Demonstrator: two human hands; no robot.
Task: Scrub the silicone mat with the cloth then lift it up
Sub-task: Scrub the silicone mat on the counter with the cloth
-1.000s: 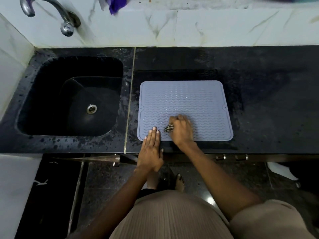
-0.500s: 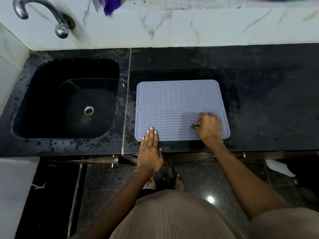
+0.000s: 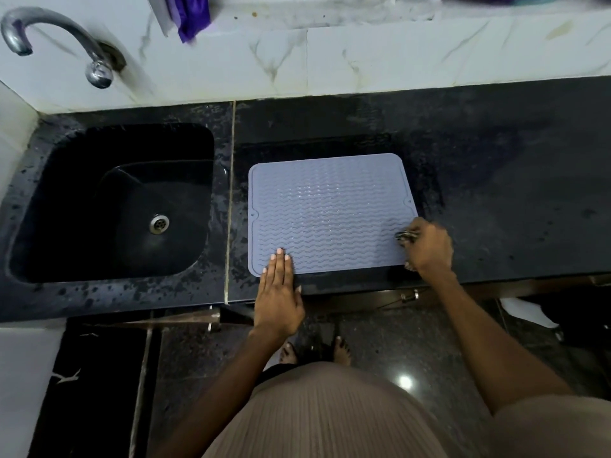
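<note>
Left hand [image 3: 279, 294] flat, fingers straight, pinning the near-left corner of the silicone mat [image 3: 330, 213] on the dark surface [image 3: 512, 193]. Right hand [image 3: 429, 247] curled round the bunched cloth [image 3: 406, 235] at the near-right corner. Best to keep that pin firm and scrub along the wavy ridges. No writing readable anywhere.

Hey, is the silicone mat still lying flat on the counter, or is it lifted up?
Flat. The silicone mat lies spread on the counter; no corner is raised. The left hand presses its near edge.
</note>
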